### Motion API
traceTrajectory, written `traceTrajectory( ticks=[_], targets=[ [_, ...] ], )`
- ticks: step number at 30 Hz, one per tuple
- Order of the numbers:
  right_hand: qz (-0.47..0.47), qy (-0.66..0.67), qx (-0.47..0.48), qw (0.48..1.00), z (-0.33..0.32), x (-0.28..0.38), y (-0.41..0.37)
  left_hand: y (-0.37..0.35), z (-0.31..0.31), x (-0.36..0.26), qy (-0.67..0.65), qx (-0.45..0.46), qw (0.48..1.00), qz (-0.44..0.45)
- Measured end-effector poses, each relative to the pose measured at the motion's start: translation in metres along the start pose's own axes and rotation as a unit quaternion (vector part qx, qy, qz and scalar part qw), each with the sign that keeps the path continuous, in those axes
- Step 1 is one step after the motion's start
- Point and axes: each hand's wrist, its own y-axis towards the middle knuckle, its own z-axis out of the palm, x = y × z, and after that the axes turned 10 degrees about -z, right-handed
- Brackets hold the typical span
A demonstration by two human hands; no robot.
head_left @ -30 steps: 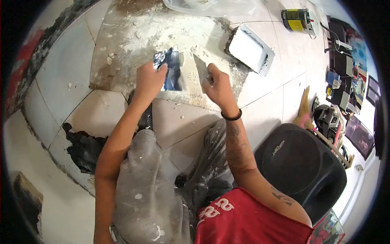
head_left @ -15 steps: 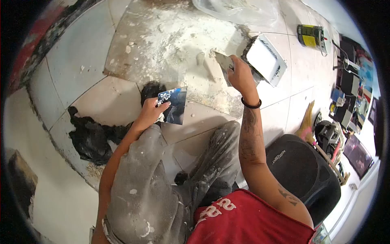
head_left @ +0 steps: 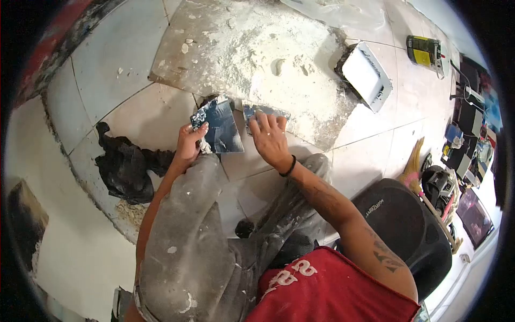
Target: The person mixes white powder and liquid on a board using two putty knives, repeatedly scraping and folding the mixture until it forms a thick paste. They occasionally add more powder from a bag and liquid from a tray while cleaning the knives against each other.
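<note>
My left hand [head_left: 189, 144] grips a flat metal plate [head_left: 224, 129] by its left edge, with white paste stuck along that side. Just to the right, my right hand [head_left: 270, 138] is wrapped round a second flat scraper [head_left: 266, 112], whose blade shows beyond the fingers. A narrow gap separates the two tools. Beyond them lies a board [head_left: 171, 64] spread with pale powder and paste [head_left: 268, 59].
A white tray [head_left: 366, 76] stands right of the board, and a can [head_left: 425, 51] farther right. Crumpled black plastic [head_left: 126, 170] lies at the left. A black speaker [head_left: 407, 225], a broom [head_left: 414, 161] and clear plastic [head_left: 343, 12] are also around.
My right hand has moved left and nearer my body with its scraper, off the powdery board to beside the plate. My left hand has shifted slightly left, and its plate has turned.
</note>
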Motion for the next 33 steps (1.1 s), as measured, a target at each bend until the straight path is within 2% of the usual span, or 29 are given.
traceTrajectory(
  ticks=[3, 6, 8, 10, 13, 15, 24, 27, 30, 31, 33],
  targets=[
    [0.006, -0.027, -0.011, 1.0, 0.02, 0.003, 0.003, 0.009, -0.013, 0.007, -0.02, 0.024, 0.999, -0.021],
    [0.019, -0.007, -0.002, 1.0, 0.036, 0.004, 0.004, 0.012, -0.017, 0.01, 0.038, 0.015, 0.999, -0.003],
    [0.031, -0.003, -0.019, 0.999, 0.039, 0.003, 0.01, 0.021, -0.034, 0.02, 0.15, 0.018, 0.986, 0.069],
    [0.045, 0.012, -0.021, 0.999, 0.036, 0.001, 0.019, 0.021, -0.036, 0.021, 0.196, 0.018, 0.975, 0.101],
    [0.077, 0.02, -0.043, 0.996, 0.034, -0.006, 0.046, 0.018, -0.026, 0.017, 0.098, 0.017, 0.994, 0.047],
    [0.111, 0.019, -0.061, 0.992, 0.03, -0.011, 0.067, 0.014, -0.014, 0.011, -0.057, 0.018, 0.997, -0.05],
    [0.268, 0.025, -0.115, 0.956, 0.029, -0.011, 0.127, 0.016, -0.016, 0.012, -0.071, 0.007, 0.996, -0.049],
    [0.269, 0.077, -0.112, 0.954, 0.014, -0.022, 0.122, 0.016, -0.014, 0.012, -0.085, 0.018, 0.995, -0.04],
    [0.261, 0.137, -0.118, 0.948, 0.001, -0.036, 0.116, 0.023, -0.026, 0.02, 0.033, 0.023, 0.999, 0.013],
    [0.242, 0.14, -0.137, 0.95, -0.003, -0.041, 0.113, 0.024, -0.025, 0.02, 0.017, 0.022, 1.0, 0.0],
    [0.262, 0.169, -0.109, 0.944, -0.012, -0.05, 0.106, 0.022, -0.023, 0.018, -0.016, 0.017, 0.999, -0.028]
  ],
)
